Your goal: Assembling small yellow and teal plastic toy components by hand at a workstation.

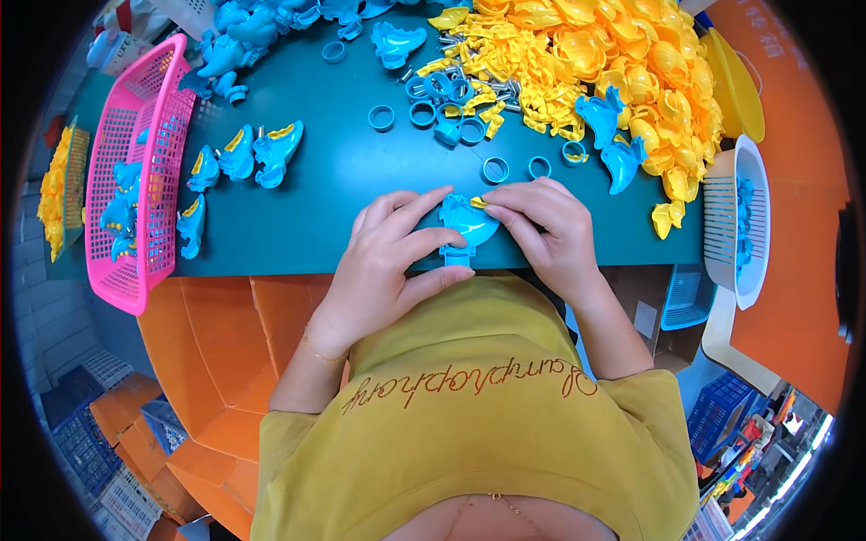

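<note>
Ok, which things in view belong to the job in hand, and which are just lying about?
Likely in the job:
blue shell in the left hand
small yellow piece in the right hand
loose yellow parts
blue shells with yellow edging

Apparently just lying about:
blue basket below the tabletop
dark crate, lower left
blue crate, lower right

Green tabletop point(316, 189), bright light strip point(798, 473) (lower right).

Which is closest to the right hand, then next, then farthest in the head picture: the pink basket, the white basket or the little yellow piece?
1. Little yellow piece: at the fingertips of the right hand.
2. White basket: over on the right.
3. Pink basket: way over left, past the left hand.
</note>
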Demonstrator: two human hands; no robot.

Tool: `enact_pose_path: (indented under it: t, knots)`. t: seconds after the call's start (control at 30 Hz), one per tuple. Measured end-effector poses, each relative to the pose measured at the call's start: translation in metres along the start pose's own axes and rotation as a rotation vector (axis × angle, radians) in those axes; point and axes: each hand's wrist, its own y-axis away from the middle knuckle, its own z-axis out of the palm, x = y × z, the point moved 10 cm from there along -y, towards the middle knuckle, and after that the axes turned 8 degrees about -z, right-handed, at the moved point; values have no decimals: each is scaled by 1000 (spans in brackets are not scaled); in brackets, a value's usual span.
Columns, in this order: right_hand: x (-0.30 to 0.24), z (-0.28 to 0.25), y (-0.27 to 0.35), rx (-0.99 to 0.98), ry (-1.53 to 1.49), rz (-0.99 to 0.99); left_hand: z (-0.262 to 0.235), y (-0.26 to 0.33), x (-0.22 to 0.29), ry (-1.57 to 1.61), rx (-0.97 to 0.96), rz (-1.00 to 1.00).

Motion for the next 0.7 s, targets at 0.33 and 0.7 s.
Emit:
enact_pose_path:
  t: [0.33,0.7]
  knots:
    - [-20,1,-4,-66,160,-128,1,0,0,-31,25,8]
    - [-9,6,-12,-414,27,-29,-5,-6,-5,78,36,-107]
